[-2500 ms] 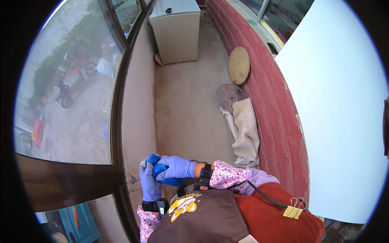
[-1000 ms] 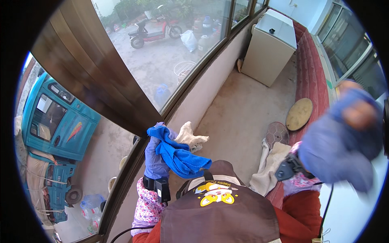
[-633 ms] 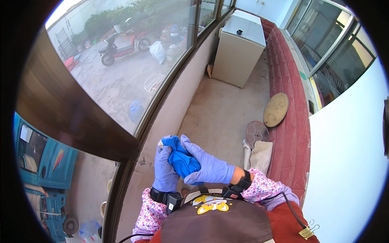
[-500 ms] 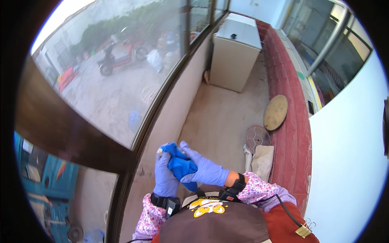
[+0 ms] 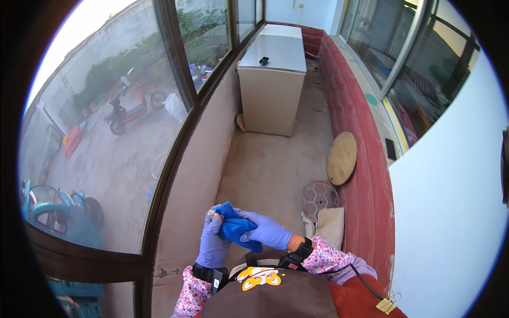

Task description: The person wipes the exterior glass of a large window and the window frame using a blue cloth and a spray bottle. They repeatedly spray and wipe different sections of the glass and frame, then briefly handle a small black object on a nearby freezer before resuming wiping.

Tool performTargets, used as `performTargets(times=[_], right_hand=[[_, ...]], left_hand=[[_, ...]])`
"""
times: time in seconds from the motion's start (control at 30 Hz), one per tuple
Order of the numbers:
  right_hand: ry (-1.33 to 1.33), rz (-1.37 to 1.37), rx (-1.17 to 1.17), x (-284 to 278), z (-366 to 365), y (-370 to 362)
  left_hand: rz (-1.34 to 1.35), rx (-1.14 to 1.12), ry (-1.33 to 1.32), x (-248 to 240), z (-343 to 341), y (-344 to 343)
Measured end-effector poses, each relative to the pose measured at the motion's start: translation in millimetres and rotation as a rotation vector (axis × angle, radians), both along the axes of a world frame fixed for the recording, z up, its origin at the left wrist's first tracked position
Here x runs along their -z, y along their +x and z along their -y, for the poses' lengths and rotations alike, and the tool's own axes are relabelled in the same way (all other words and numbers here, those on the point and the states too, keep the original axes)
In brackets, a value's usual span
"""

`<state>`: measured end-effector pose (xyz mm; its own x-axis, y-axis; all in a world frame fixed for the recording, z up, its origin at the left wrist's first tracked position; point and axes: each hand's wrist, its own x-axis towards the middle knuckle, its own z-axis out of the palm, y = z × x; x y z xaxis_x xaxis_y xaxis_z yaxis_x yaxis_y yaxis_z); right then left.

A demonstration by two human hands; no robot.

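Note:
A bunched blue cloth [image 5: 236,229] is held in front of my body, over the floor beside the low wall under the window. My left hand [image 5: 213,245], in a purple glove, grips the cloth's left side. A small whitish bit [image 5: 212,214], too small to name, shows by that thumb. My right hand [image 5: 269,230], gloved the same way, is closed on the cloth's right side. Folds hide some of the fingers of both hands. A dark strap with a small box sits on each wrist. Below the hands hangs a brown apron [image 5: 265,299] with a yellow cartoon print.
Ahead stands a pale chest-like cabinet [image 5: 270,100] with a small black object [image 5: 263,61] on top. A round board [image 5: 342,159] leans on the red tiled wall [image 5: 366,212]. Near it lie a patterned round piece [image 5: 320,199] and a beige cloth [image 5: 331,225]. Window frames [image 5: 183,143] line the left.
My view has swung left and up, so the cabinet and round board appear further left. Both hands keep hold of the blue cloth, with only slight movement.

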<state>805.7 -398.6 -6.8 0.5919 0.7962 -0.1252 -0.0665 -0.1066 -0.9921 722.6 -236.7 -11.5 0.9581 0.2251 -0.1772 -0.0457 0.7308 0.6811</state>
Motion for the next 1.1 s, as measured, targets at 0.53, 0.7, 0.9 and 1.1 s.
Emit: performTargets(times=[0.53, 0.7, 0.9, 1.1], right_hand=[[-0.083, 0.167, -0.017, -18, -33, 144], [-0.181, 0.207, -0.130, -42, -73, 186], [-0.181, 0.051, -0.131, -22, -118, 224], [-0.153, -0.336, -0.146, 4, -148, 280]], left_hand=[[-0.144, 0.120, -0.069, 9, -40, 142], [-0.077, 0.095, -0.230, 20, -76, 180], [-0.065, 0.060, -0.265, 14, -109, 206], [0.000, -0.005, -0.438, 27, -133, 235]])
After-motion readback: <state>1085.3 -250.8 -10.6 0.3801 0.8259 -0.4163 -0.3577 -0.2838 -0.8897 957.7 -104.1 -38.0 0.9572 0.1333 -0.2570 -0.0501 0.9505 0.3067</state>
